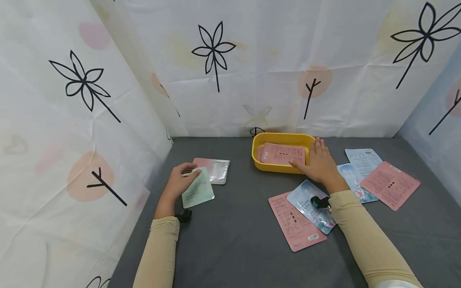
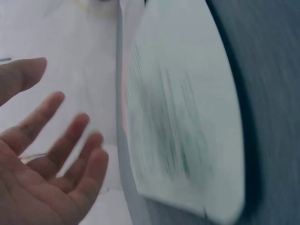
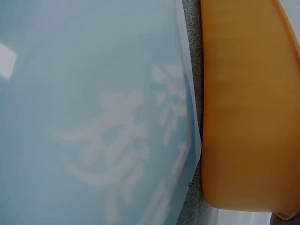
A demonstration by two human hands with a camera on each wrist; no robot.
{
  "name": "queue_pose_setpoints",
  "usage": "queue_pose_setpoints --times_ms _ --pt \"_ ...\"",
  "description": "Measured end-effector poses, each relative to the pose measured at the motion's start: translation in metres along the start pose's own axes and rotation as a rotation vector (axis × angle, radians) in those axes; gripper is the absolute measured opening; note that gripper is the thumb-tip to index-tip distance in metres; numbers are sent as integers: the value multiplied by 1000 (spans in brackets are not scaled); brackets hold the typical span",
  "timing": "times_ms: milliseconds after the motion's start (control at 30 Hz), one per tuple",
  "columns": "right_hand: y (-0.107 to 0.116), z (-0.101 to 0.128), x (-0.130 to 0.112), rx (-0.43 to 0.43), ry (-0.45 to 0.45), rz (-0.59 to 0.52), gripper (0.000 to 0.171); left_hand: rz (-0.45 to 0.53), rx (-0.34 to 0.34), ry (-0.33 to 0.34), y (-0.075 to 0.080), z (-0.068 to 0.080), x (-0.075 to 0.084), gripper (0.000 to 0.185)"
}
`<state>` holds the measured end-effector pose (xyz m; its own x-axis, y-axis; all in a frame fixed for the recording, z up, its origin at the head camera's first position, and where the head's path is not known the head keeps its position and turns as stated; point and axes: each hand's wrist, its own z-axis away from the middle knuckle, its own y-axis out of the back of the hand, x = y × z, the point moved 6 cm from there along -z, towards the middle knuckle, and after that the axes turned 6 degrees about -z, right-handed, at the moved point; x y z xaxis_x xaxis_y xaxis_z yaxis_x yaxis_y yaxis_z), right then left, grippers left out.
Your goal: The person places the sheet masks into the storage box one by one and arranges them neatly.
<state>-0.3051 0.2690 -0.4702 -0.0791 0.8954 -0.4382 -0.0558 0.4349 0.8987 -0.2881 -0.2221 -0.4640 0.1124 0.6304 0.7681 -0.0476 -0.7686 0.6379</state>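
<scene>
1. A person is sitting at a grey tabletop [image 1: 234,240] walled in by flower-print sheets, working with flat sachets.
2. The left hand [image 1: 180,182] is curling its fingers [image 1: 191,171] over the top edge of a green sachet [image 1: 197,191], apparently grasping it; the wrist view is too blurred to confirm.
3. Just beyond those fingers, a silver sachet [image 1: 216,170] is lying flat.
4. The right hand [image 1: 318,164] is lying flat, fingers straight and released, fingertips resting on pink sachets [image 1: 282,154] inside a yellow tray [image 1: 277,167].
5. The tray is holding only pink sachets, stacked.
6. Around the right wrist, pink and blue sachets [image 1: 309,208] are lying loose, more beside the hand [image 1: 390,184].
7. Judging by this, the sorting is partly done: some pink ones are in the tray, several sachets are waiting outside.
</scene>
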Motion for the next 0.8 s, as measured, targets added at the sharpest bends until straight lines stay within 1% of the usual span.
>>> queue_pose_setpoints --times_ms 200,367,500,567,800 --pt "0 0 0 -4 -3 8 122 -125 -19 74 9 5 -22 50" --pt "-1 0 1 -4 -10 11 122 -209 -44 123 11 8 -32 52" --pt "-1 0 1 -3 -9 13 121 -247 -62 171 10 8 -37 51" --pt "-1 0 1 -3 -10 15 121 -251 -66 187 10 7 -39 54" --pt "-1 0 0 -3 -9 10 122 -267 -69 194 8 1 -41 64"
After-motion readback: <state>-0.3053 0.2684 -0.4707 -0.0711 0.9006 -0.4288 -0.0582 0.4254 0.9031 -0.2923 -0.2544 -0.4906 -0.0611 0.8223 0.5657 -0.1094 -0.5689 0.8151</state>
